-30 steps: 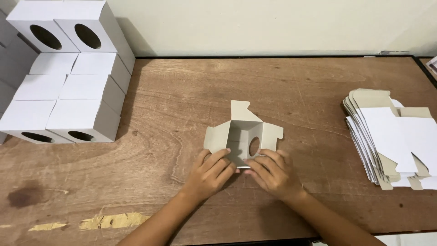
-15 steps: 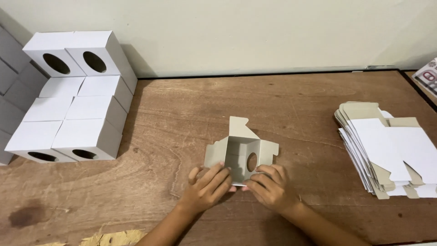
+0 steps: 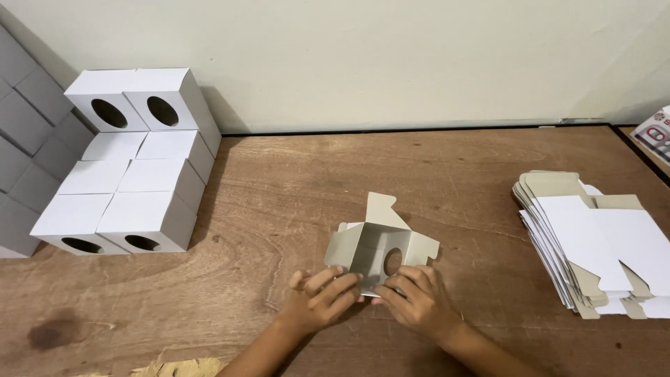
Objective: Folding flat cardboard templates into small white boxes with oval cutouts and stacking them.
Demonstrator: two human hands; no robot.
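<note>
While the small, half-folded grey-and-white cardboard box (image 3: 380, 248) sits on its side at lower centre of the frame, its open mouth turned toward me and its grey flaps splayed out around it, I have both hands pressed against its near edge. My left hand (image 3: 322, 299) has its fingers laid flat and close together on the lower left corner; my right hand (image 3: 417, 299) curls narrow fingers over the lower right, pinching the bottom panel. To my judgement, the fold goes well only if both hands press evenly along the crease, keeping the walls square so the flaps tuck without buckling. The box is white outside, raw grey inside, with an oval hole cut in its far wall and one pointed flap standing up behind. It rests on the bare brown wooden table (image 3: 293, 188), well apart from everything else. At the right edge of the frame lies a fanned stack of flat, unfolded box blanks (image 3: 593, 244). At upper left, finished white boxes with oval holes (image 3: 132, 167) are piled in rows against the pale wall (image 3: 391, 56).
</note>
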